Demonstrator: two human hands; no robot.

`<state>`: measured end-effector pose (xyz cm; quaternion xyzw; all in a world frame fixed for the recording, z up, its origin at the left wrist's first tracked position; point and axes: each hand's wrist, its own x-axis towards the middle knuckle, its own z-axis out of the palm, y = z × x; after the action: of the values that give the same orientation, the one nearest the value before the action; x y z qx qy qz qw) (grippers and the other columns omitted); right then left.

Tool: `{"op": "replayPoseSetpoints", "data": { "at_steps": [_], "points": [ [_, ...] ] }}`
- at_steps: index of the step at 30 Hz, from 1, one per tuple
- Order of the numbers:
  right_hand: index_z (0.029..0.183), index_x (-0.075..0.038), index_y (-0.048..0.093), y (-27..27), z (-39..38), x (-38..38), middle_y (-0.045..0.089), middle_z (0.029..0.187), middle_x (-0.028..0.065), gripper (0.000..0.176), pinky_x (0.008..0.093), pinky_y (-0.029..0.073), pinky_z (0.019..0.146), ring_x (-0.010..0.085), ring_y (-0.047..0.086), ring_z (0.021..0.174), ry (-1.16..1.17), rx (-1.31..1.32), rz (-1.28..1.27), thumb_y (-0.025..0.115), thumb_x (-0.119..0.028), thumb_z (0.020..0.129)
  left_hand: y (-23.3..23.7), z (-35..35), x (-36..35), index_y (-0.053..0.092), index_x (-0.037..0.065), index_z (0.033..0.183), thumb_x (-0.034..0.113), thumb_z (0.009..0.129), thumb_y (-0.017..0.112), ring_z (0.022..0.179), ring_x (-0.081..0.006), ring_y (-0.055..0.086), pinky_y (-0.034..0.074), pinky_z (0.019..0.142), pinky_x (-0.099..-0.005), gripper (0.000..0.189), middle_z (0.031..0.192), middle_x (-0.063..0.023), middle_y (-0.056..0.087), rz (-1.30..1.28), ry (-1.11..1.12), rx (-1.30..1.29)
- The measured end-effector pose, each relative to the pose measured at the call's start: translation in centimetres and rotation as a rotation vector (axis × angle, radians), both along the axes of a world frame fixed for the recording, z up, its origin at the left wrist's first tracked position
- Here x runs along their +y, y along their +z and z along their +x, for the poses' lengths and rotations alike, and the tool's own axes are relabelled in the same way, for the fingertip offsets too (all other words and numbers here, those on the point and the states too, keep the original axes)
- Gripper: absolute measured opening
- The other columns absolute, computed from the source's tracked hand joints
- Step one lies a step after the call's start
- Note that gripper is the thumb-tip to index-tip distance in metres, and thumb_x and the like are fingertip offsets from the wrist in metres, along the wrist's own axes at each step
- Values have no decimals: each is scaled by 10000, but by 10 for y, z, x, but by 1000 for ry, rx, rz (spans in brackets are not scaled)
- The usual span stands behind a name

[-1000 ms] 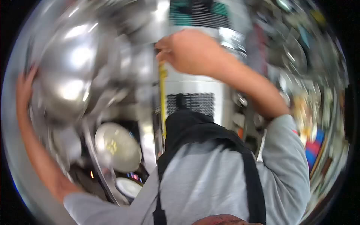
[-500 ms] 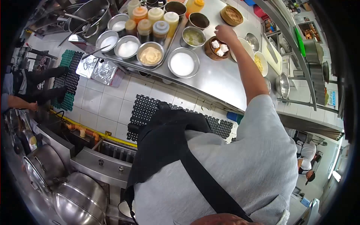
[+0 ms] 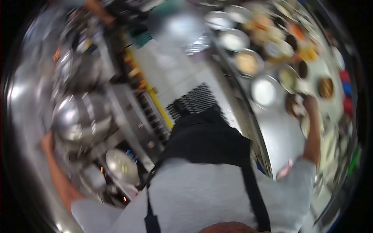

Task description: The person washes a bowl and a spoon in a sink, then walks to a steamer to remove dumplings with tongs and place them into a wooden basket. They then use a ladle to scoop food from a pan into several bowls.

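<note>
My left hand (image 3: 47, 140) is stretched out to the left, beside a large domed steel pan (image 3: 82, 118) on the stove side. Its fingers are smeared by motion, and I cannot tell what they hold. On the right, my right hand (image 3: 309, 104) is at the edge of a small bamboo steamer (image 3: 290, 105) with white dumplings (image 3: 299, 105) in it; blur hides its fingers. Close by are a metal bowl of white powder (image 3: 264, 92) and a bowl of greenish liquid (image 3: 288, 79).
Squeeze bottles (image 3: 272, 35) and bowls crowd the steel counter (image 3: 272, 128). Another bamboo basket (image 3: 326, 87) stands behind. Small flames show near a pan with food (image 3: 122, 167) at lower left. A round steel piece (image 3: 176, 23) and another person's arm (image 3: 100, 11) appear at top.
The view has swung left, bringing the stove side and my outstretched left arm into sight. My right hand remains by the bamboo steamer.
</note>
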<state>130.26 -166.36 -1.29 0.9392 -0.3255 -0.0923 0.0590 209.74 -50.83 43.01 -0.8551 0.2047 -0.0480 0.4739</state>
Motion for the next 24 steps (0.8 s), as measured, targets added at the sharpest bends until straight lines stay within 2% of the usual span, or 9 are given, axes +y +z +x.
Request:
{"op": "replayPoseSetpoints", "data": {
  "at_steps": [2, 4, 5, 7, 10, 13, 17, 21, 24],
  "points": [
    [1051, -62, 762, 32, 14, 14, 710, 916, 253, 274, 531, 535, 763, 461, 675, 865, -12, -76, 122, 543, -133, 901, -3, -7, 5, 696, 123, 1260, 289, 975, 619, 965, -412, 691, 552, 821, -525, 339, 994, -236, 719, -33, 58, -73],
    [991, -7, 715, 51, 19, 19, 686, 913, 281, 238, 560, 505, 766, 499, 646, 865, -81, -102, 177, 520, -118, 912, -1, -15, -41, 721, -74, 1021, 567, 806, 719, 904, -348, 753, 567, 808, -444, 676, 939, -288, 741, -804, 618, -275],
    [959, 6, 695, 58, 20, 15, 680, 916, 291, 219, 568, 494, 766, 507, 642, 878, -78, -94, 186, 534, -137, 916, 2, -38, -85, 718, -58, 1026, 488, 819, 718, 694, -337, 738, 572, 710, -440, 584, 774, -246, 723, -883, 642, -259],
    [959, 9, 689, 85, 20, 19, 674, 913, 297, 213, 571, 487, 765, 510, 637, 897, 13, -120, 165, 540, -139, 922, -6, -28, -67, 715, 2, 1019, 464, 817, 722, 556, -244, 681, 538, 576, -388, 504, 651, -123, 671, -947, 598, -262],
    [993, 29, 692, 166, 63, 71, 680, 903, 293, 222, 534, 493, 772, 493, 656, 893, -87, -113, 277, 532, -104, 916, -10, -15, -43, 714, -54, 998, 460, 814, 737, 608, -286, 721, 565, 626, -416, 546, 755, -203, 727, -1026, 566, -270],
    [1004, 41, 686, 218, 109, 112, 673, 891, 288, 233, 529, 482, 769, 487, 655, 881, -54, -247, 377, 530, -75, 877, -12, -7, -31, 716, -40, 995, 504, 823, 749, 574, -254, 698, 555, 605, -403, 571, 732, -175, 716, -1098, 547, -276],
    [1113, 57, 668, 302, 244, 202, 684, 979, 299, 300, 486, 499, 853, 473, 661, 983, -1, -33, 382, 551, -55, 860, -24, 26, 11, 724, -14, 971, 534, 839, 752, 524, -219, 650, 536, 576, -386, 564, 689, -128, 683, -1195, 614, -175],
    [1133, 62, 669, 342, 402, 305, 690, 985, 284, 311, 463, 507, 882, 453, 670, 1020, 314, -47, 283, 571, -74, 872, -27, 36, 18, 730, 20, 900, 535, 863, 723, 487, -187, 605, 508, 536, -381, 516, 642, -82, 637, -1147, 464, -120],
    [1128, 40, 695, 358, 523, 382, 691, 1055, 267, 281, 472, 505, 877, 450, 647, 997, 650, -98, 257, 591, -97, 905, -29, 48, 32, 740, 6, 965, 531, 875, 688, 662, -235, 682, 544, 683, -401, 535, 729, -125, 688, -1089, 401, -105]
  ]
}}
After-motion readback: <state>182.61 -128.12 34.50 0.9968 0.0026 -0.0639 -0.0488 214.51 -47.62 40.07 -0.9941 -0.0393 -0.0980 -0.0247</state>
